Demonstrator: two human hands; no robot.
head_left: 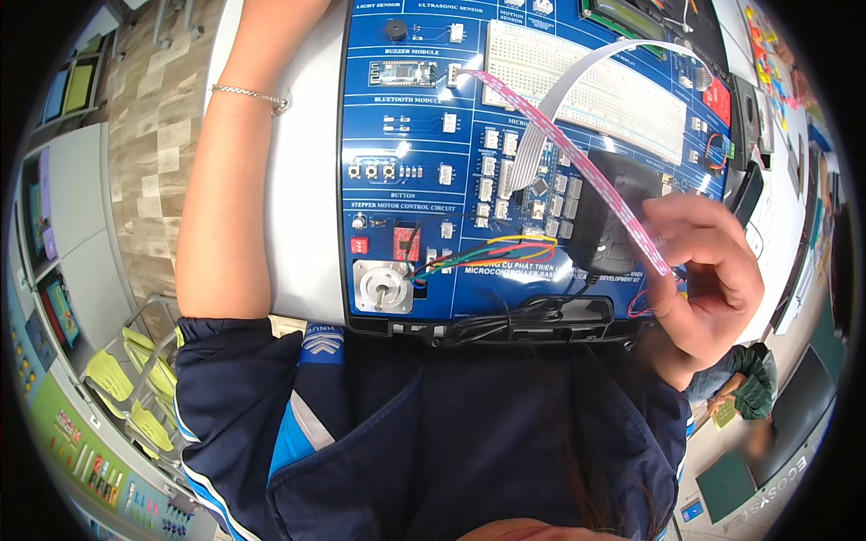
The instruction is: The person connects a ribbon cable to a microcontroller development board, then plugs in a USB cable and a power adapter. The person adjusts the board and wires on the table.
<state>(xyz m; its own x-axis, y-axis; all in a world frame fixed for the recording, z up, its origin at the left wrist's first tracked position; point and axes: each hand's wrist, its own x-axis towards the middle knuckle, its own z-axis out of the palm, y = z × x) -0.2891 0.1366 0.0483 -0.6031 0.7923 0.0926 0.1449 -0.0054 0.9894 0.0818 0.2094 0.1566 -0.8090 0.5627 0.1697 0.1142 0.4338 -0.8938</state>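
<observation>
My right hand (pixel 717 279) pinches the free end of a pink-and-white striped ribbon cable (pixel 577 153) between thumb and fingers. From there the cable runs up and left across a blue electronics training board (pixel 406 194), to a white socket beside the Bluetooth module (pixel 403 74). My left forearm (pixel 225 198), with a chain bracelet (pixel 250 94) at the wrist, lies along the board's left side. Only the base of my left hand (pixel 284 18) shows at the top edge; its fingers are out of frame. A black mouse-like device (pixel 606 212) sits under the striped cable, near my right hand.
A grey ribbon cable (pixel 559 90) arches over the white breadboard (pixel 523 68). Coloured wires (pixel 492 251) lead from the stepper motor (pixel 382 287). A black cable bundle (pixel 505 320) lies at the case's near edge. Green chairs (pixel 135 388) stand left; another person (pixel 744 383) is at lower right.
</observation>
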